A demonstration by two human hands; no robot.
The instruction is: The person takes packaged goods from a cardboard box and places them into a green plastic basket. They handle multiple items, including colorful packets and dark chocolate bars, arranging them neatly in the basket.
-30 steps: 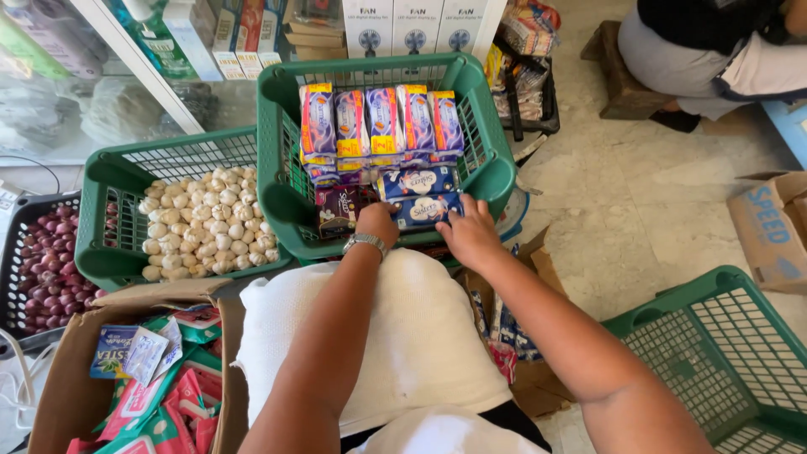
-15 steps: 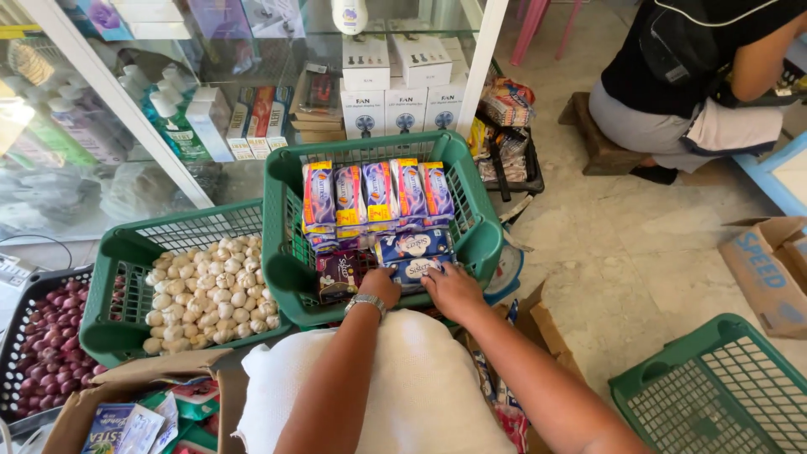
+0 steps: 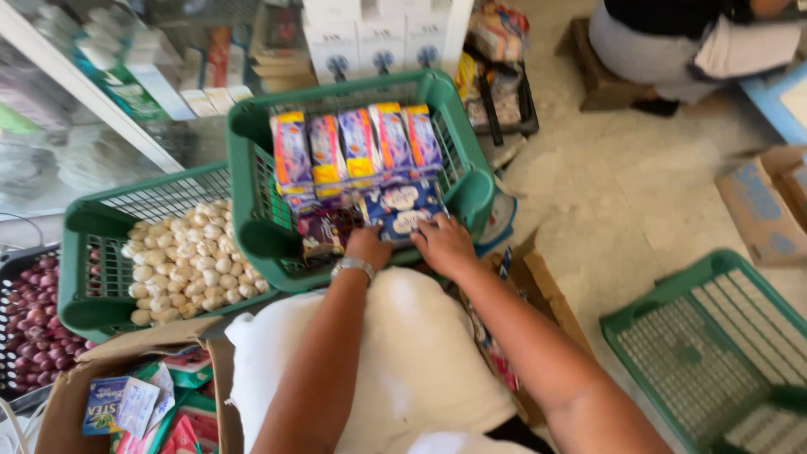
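Both hands are reaching into the green basket point(image 3: 471, 189) that is sitting on the person's lap. Left hand point(image 3: 366, 247) is resting at the basket's near edge, fingers curled down onto a dark purple packet point(image 3: 318, 232); cannot tell if it is actually gripping it. Right hand point(image 3: 444, 244) is lying flat on the blue packets point(image 3: 402, 208), fingers spread and open, touching the top one. Behind those, a row of upright pink-and-purple packets point(image 3: 357, 143) is standing against the far wall of the basket. A silver wristband point(image 3: 353, 267) is showing on the left wrist. To the left, a second green basket point(image 3: 92, 252) is holding pale round bulbs point(image 3: 189, 265). Another green basket point(image 3: 714, 353) is lying on the floor at right. A seated person point(image 3: 672, 38) is at top right.
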